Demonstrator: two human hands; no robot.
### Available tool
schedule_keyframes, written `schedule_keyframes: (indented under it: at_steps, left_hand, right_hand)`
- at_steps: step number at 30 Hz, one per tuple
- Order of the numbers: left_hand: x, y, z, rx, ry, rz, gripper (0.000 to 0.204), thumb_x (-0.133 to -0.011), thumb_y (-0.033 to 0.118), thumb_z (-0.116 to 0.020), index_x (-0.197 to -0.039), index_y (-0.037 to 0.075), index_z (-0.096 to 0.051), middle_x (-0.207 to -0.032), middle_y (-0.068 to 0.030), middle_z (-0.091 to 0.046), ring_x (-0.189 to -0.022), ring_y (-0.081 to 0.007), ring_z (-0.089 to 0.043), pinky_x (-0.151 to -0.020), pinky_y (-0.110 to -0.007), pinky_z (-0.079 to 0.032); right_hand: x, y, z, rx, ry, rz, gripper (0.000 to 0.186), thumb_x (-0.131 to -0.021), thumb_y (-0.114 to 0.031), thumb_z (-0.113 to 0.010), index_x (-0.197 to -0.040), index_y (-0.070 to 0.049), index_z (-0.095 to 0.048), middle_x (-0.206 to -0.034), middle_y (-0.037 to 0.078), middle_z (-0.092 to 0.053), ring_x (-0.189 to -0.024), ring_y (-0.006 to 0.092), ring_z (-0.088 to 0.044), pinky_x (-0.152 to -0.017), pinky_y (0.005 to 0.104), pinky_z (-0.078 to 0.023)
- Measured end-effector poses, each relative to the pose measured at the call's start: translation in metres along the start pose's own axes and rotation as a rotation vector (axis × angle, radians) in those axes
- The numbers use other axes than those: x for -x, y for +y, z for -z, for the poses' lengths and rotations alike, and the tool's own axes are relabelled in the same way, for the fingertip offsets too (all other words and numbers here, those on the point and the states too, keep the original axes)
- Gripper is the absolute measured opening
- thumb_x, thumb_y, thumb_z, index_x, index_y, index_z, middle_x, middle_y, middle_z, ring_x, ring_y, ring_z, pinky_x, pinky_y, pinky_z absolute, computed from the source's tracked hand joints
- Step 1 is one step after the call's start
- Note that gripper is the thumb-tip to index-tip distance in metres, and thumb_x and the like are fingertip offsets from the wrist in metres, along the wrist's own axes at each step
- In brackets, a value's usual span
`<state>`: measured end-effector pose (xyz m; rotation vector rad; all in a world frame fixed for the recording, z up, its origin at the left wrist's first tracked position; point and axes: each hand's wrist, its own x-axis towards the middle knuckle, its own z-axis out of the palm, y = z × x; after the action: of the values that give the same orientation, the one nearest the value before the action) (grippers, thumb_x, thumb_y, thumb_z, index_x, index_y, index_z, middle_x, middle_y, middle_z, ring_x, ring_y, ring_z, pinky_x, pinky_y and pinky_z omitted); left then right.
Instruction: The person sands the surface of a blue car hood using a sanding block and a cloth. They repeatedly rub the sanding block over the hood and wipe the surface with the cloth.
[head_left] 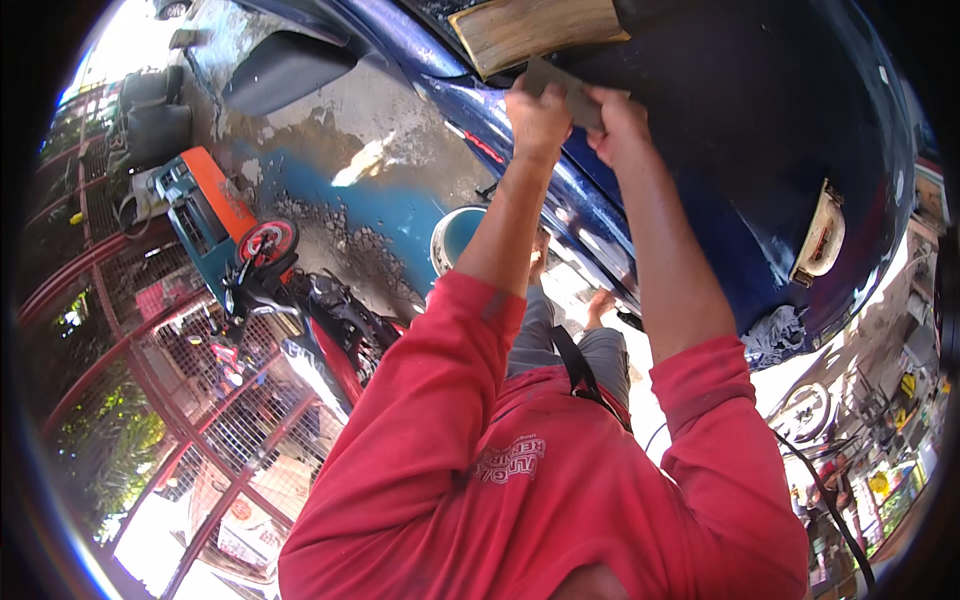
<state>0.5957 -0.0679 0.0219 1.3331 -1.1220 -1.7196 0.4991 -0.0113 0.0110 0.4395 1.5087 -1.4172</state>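
A small, stiff grey-brown sheet [563,88], perhaps sandpaper, is stretched between my two hands above a dark blue car body [720,130]. My left hand [540,118] is closed on its left part, thumb on top. The right end is pinched by my right hand [618,122], fingers bent round the edge. Just beyond them lies a larger yellow-brown panel [540,32], its surface streaked, on the car. Whether the held sheet touches the car surface I cannot tell.
A pale lamp-like fitting [820,235] and a crumpled grey cloth [775,335] are on the car at the right. Beside the car stands a pail [455,240]. A motorcycle [330,325] and an orange-and-teal box-like object [205,220] stand left, by a red mesh fence [180,400].
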Motion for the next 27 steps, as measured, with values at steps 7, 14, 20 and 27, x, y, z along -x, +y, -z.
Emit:
schedule_keyframes:
  at_steps: [7,14,20,27]
  left_hand:
    - [-0.018,0.015,-0.014,-0.05,-0.22,-0.054,0.018,-0.084,0.004,-0.066,-0.099,-0.007,-0.066,-0.067,-0.0106,-0.065,-0.042,-0.0178,-0.055,-0.037,-0.033,-0.038]
    - [-0.02,0.027,-0.013,-0.297,-0.173,-0.051,0.011,-0.084,0.001,-0.068,-0.09,-0.009,-0.069,-0.066,-0.0127,-0.065,-0.039,-0.0171,-0.052,-0.032,-0.032,-0.034]
    - [-0.021,0.041,-0.007,-0.251,-0.134,0.063,0.014,-0.083,0.008,-0.071,-0.079,-0.006,-0.069,-0.055,-0.0094,-0.057,-0.037,-0.0174,-0.051,-0.031,-0.034,-0.033]
    - [-0.026,0.051,-0.008,-0.537,-0.128,0.103,0.017,-0.084,0.009,-0.072,-0.079,-0.007,-0.067,-0.058,-0.0107,-0.059,-0.037,-0.0174,-0.05,-0.032,-0.034,-0.033]
  right_hand:
    - [0.011,-0.014,-0.008,-0.268,0.04,0.168,0.013,-0.093,-0.012,-0.075,-0.102,-0.003,-0.071,-0.075,0.008,-0.067,-0.045,0.0174,-0.056,-0.039,0.0301,-0.034]
    - [0.022,0.0,-0.014,-0.38,0.109,0.076,0.013,-0.091,-0.009,-0.075,-0.1,0.0,-0.071,-0.076,0.01,-0.068,-0.047,0.0195,-0.059,-0.038,0.032,-0.034]
    - [0.021,0.004,-0.022,-0.481,0.151,-0.033,0.013,-0.089,-0.007,-0.076,-0.098,0.0,-0.068,-0.079,0.012,-0.067,-0.049,0.0198,-0.058,-0.037,0.0337,-0.037]
    - [0.018,0.017,-0.029,-0.464,0.142,0.008,0.021,-0.087,-0.006,-0.078,-0.105,-0.002,-0.069,-0.079,0.011,-0.065,-0.052,0.0208,-0.059,-0.039,0.034,-0.038]
